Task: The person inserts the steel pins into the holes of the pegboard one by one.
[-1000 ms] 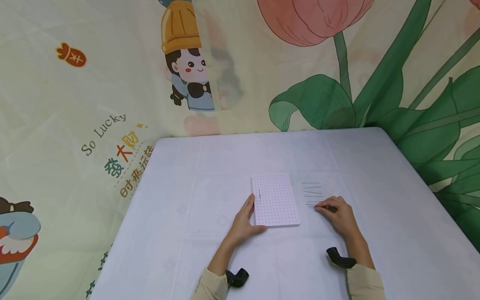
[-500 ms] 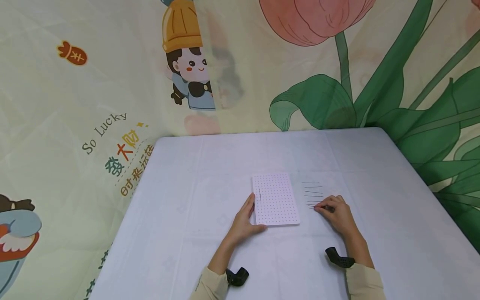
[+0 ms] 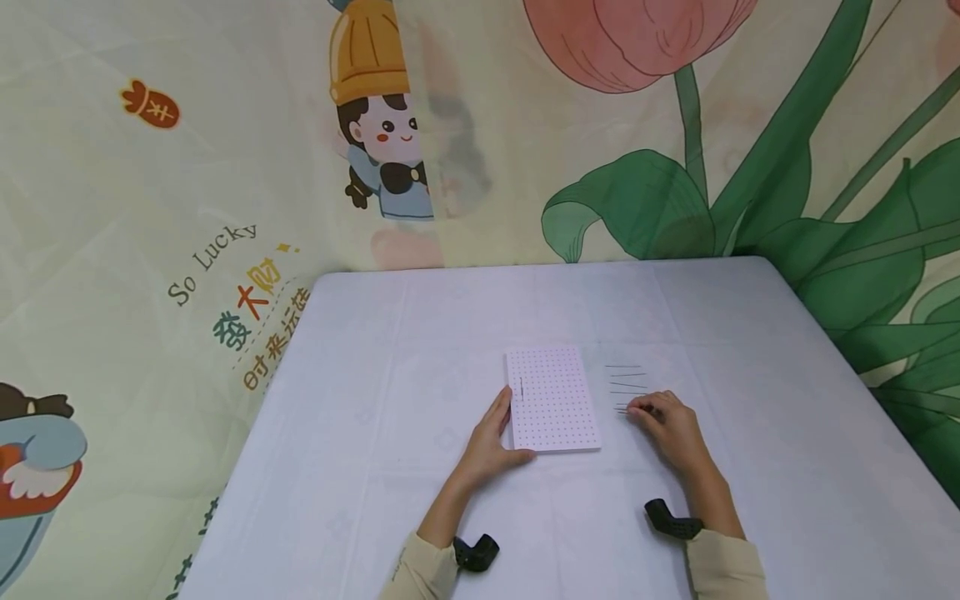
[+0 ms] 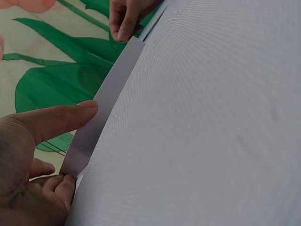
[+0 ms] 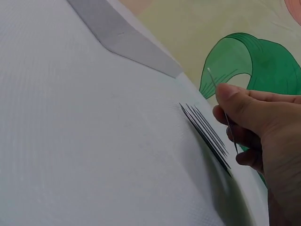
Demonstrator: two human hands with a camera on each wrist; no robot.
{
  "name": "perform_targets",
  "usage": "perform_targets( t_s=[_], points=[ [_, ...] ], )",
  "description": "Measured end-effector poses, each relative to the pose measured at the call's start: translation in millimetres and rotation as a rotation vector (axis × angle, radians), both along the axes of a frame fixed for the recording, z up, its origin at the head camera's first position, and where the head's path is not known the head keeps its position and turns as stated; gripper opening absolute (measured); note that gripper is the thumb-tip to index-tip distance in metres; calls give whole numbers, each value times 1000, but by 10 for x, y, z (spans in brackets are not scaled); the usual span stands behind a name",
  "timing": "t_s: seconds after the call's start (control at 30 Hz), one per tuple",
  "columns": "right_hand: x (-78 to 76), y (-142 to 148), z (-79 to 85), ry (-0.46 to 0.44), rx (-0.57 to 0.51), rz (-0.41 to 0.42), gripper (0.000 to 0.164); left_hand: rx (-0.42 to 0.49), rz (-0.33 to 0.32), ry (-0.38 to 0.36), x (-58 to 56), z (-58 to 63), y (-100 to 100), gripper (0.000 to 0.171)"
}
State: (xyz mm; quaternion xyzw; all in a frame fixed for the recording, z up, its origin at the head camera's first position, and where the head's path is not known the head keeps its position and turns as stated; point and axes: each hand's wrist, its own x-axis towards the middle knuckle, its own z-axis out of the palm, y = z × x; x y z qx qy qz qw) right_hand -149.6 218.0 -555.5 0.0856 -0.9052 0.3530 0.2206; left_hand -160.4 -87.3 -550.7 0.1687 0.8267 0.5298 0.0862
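Note:
A white board [image 3: 555, 408] dotted with a grid of small holes lies mid-table. My left hand [image 3: 486, 454] holds its near left corner, thumb on the near edge and fingers along the left side. Near that left side, a thin dark needle [image 3: 522, 389] shows on the board. Between thumb and fingers, my right hand [image 3: 675, 429] pinches a thin metal needle [image 5: 229, 127], raised and tilted in the right wrist view. Below it, several more needles [image 5: 203, 132] lie in a row on the cloth, right of the board.
A white cloth [image 3: 420, 350] covers the table. Behind it and to the left hangs a printed backdrop [image 3: 247, 108] with flowers and cartoon figures. A black wrist camera [image 3: 476, 553] sits at the left wrist, another black wrist camera [image 3: 672, 521] at the right.
My right hand has shifted slightly left, and the nearest needle of the row now appears pinched in its fingers. My left hand and the board stay in place.

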Motion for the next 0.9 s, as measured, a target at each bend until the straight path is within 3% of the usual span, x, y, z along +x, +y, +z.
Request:
perform_targets(
  t_s=[0.33,0.57,0.77,0.9],
  points=[
    [-61,-149,27,-37,-130,-32,9,12,-7,9,0,-6,-6,108],
    [-176,-383,146,5,-406,79,12,13,-3,3,1,11,-9,108],
    [-337,-767,248,38,-458,145,15,18,-16,24,13,33,-12,108],
    [-446,-1020,218,26,-509,227,19,17,-21,35,17,32,-25,107]
  ],
)
